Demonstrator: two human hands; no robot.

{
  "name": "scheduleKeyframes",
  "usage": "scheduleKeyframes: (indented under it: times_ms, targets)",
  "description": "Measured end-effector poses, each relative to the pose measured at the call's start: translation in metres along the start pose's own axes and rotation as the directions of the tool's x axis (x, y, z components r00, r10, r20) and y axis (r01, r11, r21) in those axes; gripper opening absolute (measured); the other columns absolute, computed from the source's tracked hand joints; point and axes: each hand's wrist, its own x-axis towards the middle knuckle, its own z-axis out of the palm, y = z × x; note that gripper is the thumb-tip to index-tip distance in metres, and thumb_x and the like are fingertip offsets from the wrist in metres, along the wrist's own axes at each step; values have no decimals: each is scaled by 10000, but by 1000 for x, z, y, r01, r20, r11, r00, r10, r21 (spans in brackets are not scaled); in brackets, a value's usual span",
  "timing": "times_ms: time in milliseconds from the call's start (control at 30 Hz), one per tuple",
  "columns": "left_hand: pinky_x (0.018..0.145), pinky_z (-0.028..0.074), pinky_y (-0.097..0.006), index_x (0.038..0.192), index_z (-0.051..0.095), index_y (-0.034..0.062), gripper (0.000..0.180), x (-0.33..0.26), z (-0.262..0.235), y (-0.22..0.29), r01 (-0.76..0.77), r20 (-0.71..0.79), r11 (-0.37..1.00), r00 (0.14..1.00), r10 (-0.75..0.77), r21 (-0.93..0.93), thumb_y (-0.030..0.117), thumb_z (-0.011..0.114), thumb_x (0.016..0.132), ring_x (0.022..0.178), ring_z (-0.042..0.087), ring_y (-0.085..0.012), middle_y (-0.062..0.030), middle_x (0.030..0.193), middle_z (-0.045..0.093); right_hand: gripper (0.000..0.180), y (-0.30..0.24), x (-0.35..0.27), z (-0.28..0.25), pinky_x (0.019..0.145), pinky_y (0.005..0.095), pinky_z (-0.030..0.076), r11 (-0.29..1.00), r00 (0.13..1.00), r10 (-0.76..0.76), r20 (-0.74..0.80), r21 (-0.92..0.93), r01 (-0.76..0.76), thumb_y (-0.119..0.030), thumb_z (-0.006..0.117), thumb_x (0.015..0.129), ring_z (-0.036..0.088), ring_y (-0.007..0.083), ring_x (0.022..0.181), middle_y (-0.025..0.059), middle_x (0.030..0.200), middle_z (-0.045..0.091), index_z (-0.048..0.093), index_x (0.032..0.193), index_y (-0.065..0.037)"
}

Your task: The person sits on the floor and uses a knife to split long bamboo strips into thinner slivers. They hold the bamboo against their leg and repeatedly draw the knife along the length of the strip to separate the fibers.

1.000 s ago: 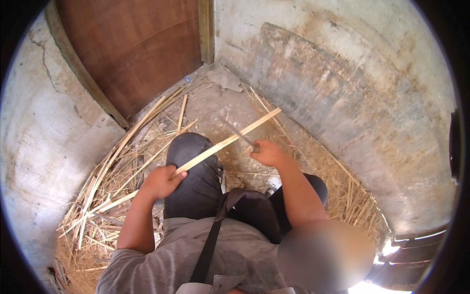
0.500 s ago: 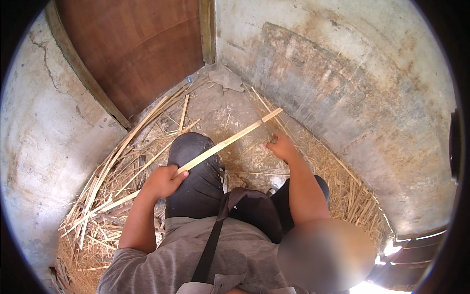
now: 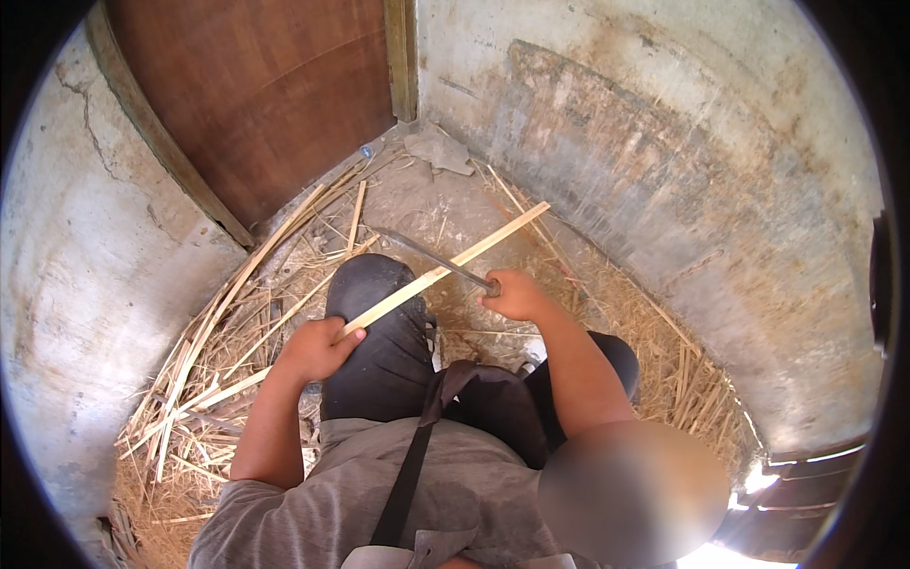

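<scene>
Left hand point(image 3: 320, 352): clamped on the bamboo strip point(image 3: 403, 296), slanting over the left knee point(image 3: 365, 282)
Right hand point(image 3: 513, 295): gripping the curved knife point(image 3: 432, 254)
Blade point(image 3: 409, 242): swung back in, crossing mid-strip again; contact unclear

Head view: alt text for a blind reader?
A person holds a pale, flat strip in the left hand and, crossing it in view, a slim-bladed tool in the right hand; loose strips litter the floor.
</scene>
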Motion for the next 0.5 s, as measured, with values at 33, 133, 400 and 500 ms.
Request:
scheduleKeyframes:
  times_ms: [33,133,400,500]
  targets:
    - [717,492,-516,799,609,2,558,0,0,0,-2,-1,1000,1000,2,-3,534,602,967,776,630,-471,-255,773,648,547,5,0,-2,926,477,520,1000,999,29,-30,-3,-29,-411,766,802,656,434,1068,260,1094,698,688,1181,-23]
    - [716,492,-515,804,612,1,558,1,0,0,-8,2,1000,1000,8,8,535,601,967,774,630,-469,-253,771,648,574,31,1,-3,963,476,509,989,982,150,-113,7,-150,-422,755,816,647,431,1110,262,1151,689,679,1212,-13]
    - [715,492,-514,810,619,0,552,1,0,0,-3,4,1000,1000,3,7,530,607,965,766,630,-465,-250,765,648,689,36,0,-12,1034,469,480,938,930,347,-118,69,-341,-452,721,842,601,424,1228,276,1296,637,612,1328,23]
    - [721,495,-514,817,624,-2,554,2,1,-1,-15,5,1000,1000,15,17,531,605,965,775,635,-465,-251,770,652,674,40,1,-5,1036,466,479,948,946,302,-121,144,-284,-459,719,843,601,430,1221,269,1287,643,626,1311,18]
